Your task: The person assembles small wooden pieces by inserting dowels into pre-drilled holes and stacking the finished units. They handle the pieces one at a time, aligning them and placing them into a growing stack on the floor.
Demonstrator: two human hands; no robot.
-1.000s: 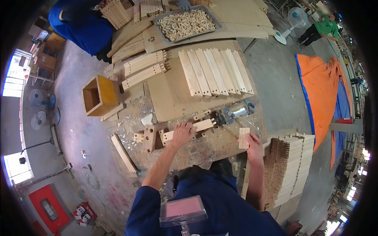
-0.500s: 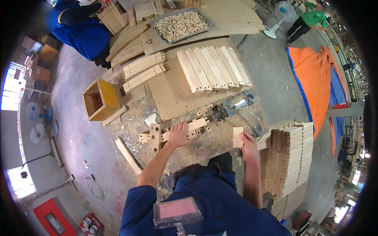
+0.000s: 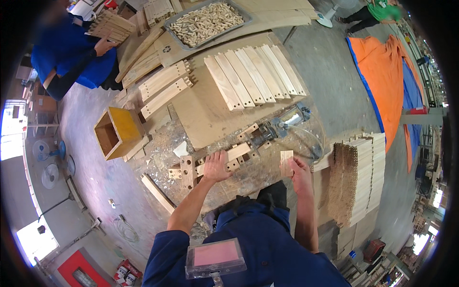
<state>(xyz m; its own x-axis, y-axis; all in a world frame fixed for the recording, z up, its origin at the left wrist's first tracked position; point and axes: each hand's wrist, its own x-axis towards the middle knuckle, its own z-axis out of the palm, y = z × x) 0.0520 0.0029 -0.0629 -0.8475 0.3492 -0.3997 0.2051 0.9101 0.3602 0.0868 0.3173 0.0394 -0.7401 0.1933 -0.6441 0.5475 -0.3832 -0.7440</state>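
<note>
Left hand point(image 3: 216, 166): laid palm down across the slat point(image 3: 237, 152), fingers close together; whether the thumb is hooked round the slat's near side cannot be made out.
Slat: held down in the jig blocks point(image 3: 233, 165), between the middle and the near edge of the bench point(image 3: 258, 177); its right end is set just beside the fittings of the metal cylinder point(image 3: 291, 116).
Right hand point(image 3: 300, 173): clamped on the small wooden piece point(image 3: 286, 162), which is pinched between thumb and fingers.
Small wooden piece: held over the bench, close to the near edge and toward the right corner, well apart from the slat.
Drilled block point(image 3: 188, 172): placed left of the left hand, near the slat's left end.
Steadying: in judgement, pressure is best spread along the slat so that it is kept flat and square between the blocks.
Finger safety: fingertips are best kept back from the cylinder's end, and the small piece clear of its hose point(image 3: 311, 135).
Cardboard sheet point(image 3: 191, 124): spread over the bench's far part; a row of slats point(image 3: 253, 79) is laid out on it.
Bench's left edge: occupied by the yellow box point(image 3: 119, 134), its mouth turned outward.
Beyond the bench's right corner: pale slats are piled in a tall stack point(image 3: 368, 179).
</note>
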